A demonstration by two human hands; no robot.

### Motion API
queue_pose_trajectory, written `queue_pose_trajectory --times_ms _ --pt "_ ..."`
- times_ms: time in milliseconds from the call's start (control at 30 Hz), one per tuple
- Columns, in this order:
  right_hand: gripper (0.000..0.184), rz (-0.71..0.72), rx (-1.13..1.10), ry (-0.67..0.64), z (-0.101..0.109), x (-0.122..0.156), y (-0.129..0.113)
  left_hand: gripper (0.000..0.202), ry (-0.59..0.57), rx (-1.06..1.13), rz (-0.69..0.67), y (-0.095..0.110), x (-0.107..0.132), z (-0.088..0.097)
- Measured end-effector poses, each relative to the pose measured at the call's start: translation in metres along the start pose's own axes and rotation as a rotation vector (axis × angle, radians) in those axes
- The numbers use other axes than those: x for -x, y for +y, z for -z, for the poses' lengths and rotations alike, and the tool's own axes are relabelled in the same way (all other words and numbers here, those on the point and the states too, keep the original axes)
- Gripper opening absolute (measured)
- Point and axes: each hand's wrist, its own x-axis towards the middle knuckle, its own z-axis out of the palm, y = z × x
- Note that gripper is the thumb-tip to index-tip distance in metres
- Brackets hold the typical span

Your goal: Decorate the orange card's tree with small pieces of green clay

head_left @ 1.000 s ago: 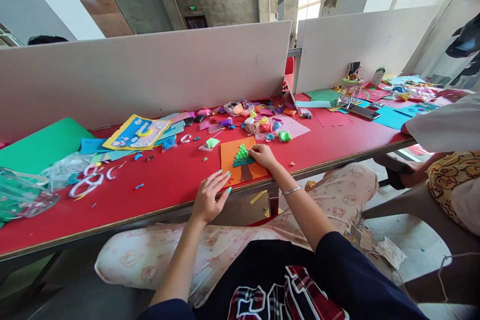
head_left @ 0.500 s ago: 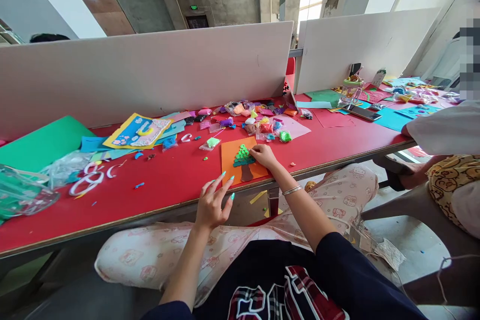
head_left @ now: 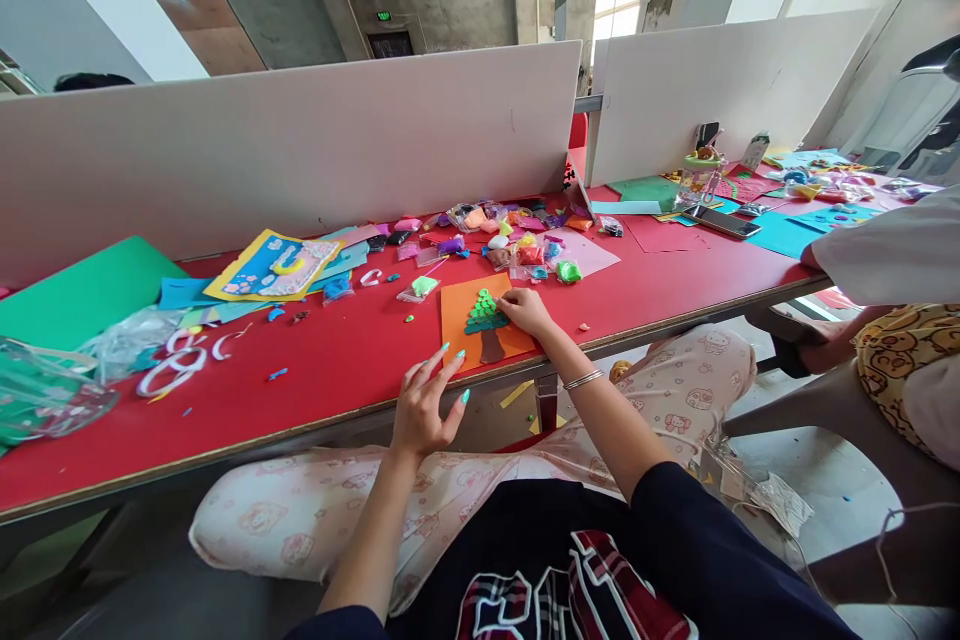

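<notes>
An orange sheet of paper (head_left: 456, 312) lies at the table's front edge. On it is a clay tree (head_left: 484, 310) with light green dots, a darker teal layer below and a brown trunk. My right hand (head_left: 527, 310) rests over the sheet's right side, its fingers drawn together against the edge of the green dots. Whatever is between those fingertips is hidden. Over the table edge, by the sheet's lower left corner, my left hand (head_left: 426, 405) hovers with its fingers spread and nothing in them.
Bags of coloured clay (head_left: 529, 250) crowd the area behind the sheet. A yellow-framed picture (head_left: 262, 265), white strips (head_left: 174, 365) and a clear container (head_left: 56, 390) lie left. To the right are a phone (head_left: 724, 222), a jar (head_left: 699, 180) and another person's sleeve (head_left: 885, 250).
The view has shifted very slightly. Both hands keep nearly the same places, with my right fingers still at the tree's right side.
</notes>
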Motion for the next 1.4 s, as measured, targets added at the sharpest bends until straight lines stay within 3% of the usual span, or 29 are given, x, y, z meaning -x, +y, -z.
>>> queue_pose_trajectory --times_ms 533,800,1200,1400 --pt "0.030 0.011 -0.025 -0.002 0.000 0.001 0.000 0.052 -0.020 0.046 0.017 0.002 -0.006 -0.001" --pt "0.031 0.011 -0.022 -0.008 0.000 0.001 0.000 0.047 0.066 0.061 0.012 0.005 -0.005 0.006" --pt "0.031 0.002 -0.019 0.007 0.000 0.001 0.000 0.046 -0.002 0.032 0.044 0.004 -0.001 0.000" --pt "0.030 -0.007 -0.026 -0.005 0.000 0.002 -0.001 0.049 0.008 0.034 -0.009 0.007 -0.004 0.004"
